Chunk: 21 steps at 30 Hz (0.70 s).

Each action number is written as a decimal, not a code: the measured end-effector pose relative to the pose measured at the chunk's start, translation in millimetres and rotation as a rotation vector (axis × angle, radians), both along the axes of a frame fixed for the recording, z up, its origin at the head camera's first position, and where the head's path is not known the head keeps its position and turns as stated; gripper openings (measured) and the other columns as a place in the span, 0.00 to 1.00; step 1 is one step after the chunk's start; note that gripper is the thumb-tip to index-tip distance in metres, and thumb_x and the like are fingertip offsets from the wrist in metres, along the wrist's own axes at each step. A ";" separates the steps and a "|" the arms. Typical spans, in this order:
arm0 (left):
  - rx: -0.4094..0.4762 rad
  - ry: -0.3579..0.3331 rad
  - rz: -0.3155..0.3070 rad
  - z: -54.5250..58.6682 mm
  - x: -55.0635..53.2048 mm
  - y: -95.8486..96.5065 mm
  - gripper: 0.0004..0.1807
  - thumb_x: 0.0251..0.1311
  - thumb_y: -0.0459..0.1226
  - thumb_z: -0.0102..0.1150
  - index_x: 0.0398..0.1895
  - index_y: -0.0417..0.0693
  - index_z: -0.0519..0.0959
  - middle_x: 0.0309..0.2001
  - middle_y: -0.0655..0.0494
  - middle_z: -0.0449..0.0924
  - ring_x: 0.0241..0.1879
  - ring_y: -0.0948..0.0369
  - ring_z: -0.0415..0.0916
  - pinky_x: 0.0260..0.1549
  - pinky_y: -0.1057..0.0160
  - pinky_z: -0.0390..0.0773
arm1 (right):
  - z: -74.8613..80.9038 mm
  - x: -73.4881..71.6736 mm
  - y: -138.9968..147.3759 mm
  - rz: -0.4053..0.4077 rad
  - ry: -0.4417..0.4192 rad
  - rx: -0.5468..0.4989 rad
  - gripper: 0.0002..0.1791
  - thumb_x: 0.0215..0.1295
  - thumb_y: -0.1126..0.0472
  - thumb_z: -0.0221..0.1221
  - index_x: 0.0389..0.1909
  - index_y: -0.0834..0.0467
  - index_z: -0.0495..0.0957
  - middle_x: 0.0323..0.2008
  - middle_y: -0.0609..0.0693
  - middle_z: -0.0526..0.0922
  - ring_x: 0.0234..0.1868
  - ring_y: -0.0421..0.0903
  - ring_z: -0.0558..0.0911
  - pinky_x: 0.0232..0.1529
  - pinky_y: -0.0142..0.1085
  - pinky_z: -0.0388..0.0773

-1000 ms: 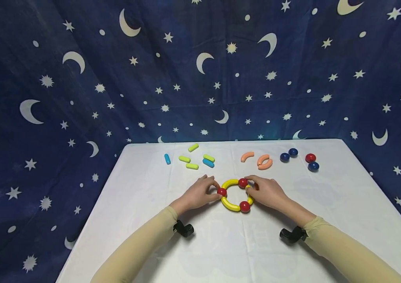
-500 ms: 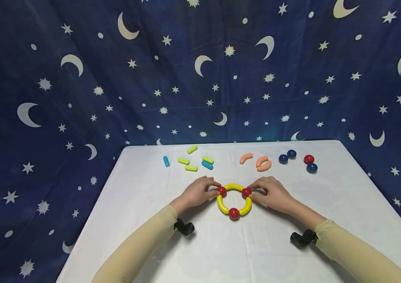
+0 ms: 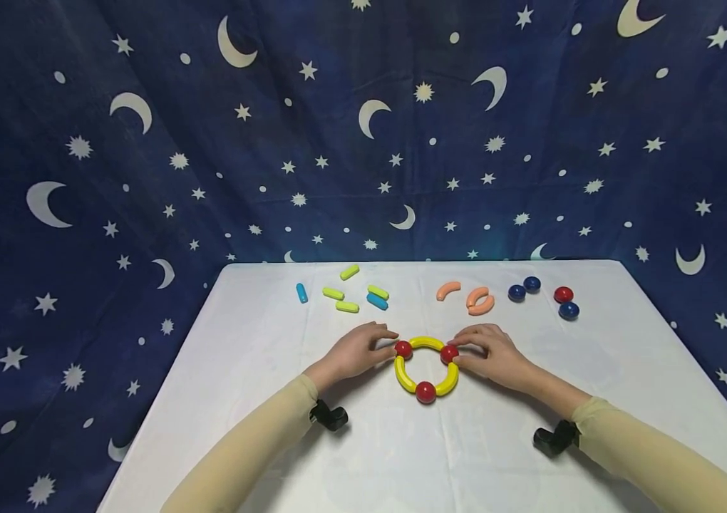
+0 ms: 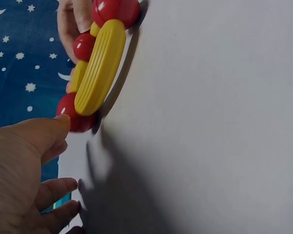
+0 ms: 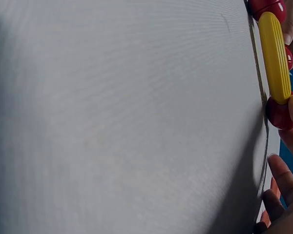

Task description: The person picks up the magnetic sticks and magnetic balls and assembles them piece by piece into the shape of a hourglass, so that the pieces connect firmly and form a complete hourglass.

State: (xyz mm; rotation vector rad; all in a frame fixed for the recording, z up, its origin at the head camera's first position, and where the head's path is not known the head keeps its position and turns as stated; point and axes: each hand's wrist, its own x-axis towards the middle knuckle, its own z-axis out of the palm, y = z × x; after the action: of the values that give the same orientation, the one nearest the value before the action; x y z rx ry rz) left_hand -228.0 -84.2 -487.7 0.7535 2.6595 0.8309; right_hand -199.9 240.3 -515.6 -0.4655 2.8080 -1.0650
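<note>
Yellow-and-red ring [image 3: 426, 343] sits lower ctr of frame, looks closed. L hand [image 3: 356, 349] pinches its upper-left ball [image 3: 404, 349], R hand [image 3: 497, 356] its upper-right ball [image 3: 450, 354], thumb vs. finger. Step's prob. positioning; next move likely needs gentle release w/o tugging joints.

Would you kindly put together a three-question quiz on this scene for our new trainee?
1. Count: how many red balls are part of the yellow-and-red ring?
2. True or false: in the head view, the dark blue balls lie to the right of the orange pieces.
3. Multiple choice: what do the fingers of the left hand touch?
A) a dark blue ball
B) a red ball of the ring
C) an orange piece

Key: 1. Three. 2. True. 3. B.
</note>
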 end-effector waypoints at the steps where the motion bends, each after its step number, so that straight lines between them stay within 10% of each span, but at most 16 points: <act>1: 0.009 0.004 0.006 0.3 -0.3 -1.9 0.22 0.71 0.47 0.61 0.66 0.54 0.79 0.70 0.50 0.73 0.73 0.52 0.64 0.71 0.50 0.61 | -0.7 0.6 0.4 -0.001 -0.014 -0.017 0.20 0.63 0.40 0.69 0.53 0.43 0.86 0.58 0.47 0.78 0.67 0.55 0.64 0.65 0.63 0.58; 11: 0.051 0.148 0.149 10.4 -19.5 -34.8 0.17 0.70 0.42 0.63 0.60 0.52 0.83 0.59 0.56 0.82 0.64 0.53 0.74 0.64 0.50 0.70 | -4.7 0.2 0.1 0.013 -0.060 -0.089 0.24 0.64 0.41 0.68 0.58 0.44 0.84 0.68 0.50 0.72 0.78 0.59 0.51 0.69 0.72 0.45; 21: -0.132 0.307 0.227 12.2 -52.6 -67.6 0.17 0.67 0.41 0.64 0.58 0.52 0.84 0.55 0.52 0.79 0.53 0.53 0.73 0.54 0.51 0.73 | -7.6 2.1 0.6 0.004 -0.045 -0.076 0.20 0.64 0.41 0.68 0.54 0.44 0.85 0.70 0.51 0.72 0.78 0.60 0.49 0.68 0.72 0.43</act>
State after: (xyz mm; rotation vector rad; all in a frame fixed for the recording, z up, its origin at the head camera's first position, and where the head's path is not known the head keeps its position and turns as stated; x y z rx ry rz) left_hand -280.6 -151.8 -475.4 0.5953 3.0830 0.6241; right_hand -197.8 240.9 -523.2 -0.4486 2.7338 -1.1699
